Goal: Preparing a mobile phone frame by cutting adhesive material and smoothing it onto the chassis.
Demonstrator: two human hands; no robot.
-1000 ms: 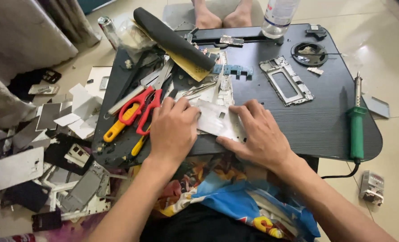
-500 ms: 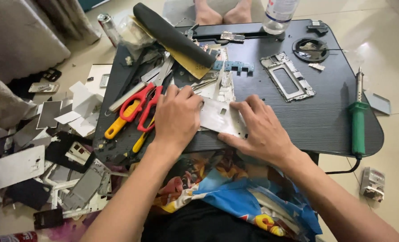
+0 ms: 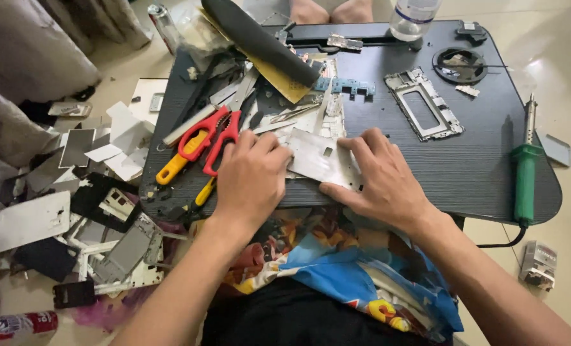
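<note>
A thin silver metal plate lies at the near edge of a small dark table. My left hand grips its left side with fingers curled over it. My right hand presses on its right side, thumb under the near edge. Red-handled scissors lie just left of my left hand, beside a yellow-handled tool.
A green soldering iron lies at the table's right edge. A phone frame, a blue circuit board, a black roll, tweezers and a bottle sit further back. Scrap phone parts litter the floor left.
Both hands have stayed on the metal plate, shifting slightly. The camera view has moved a little.
</note>
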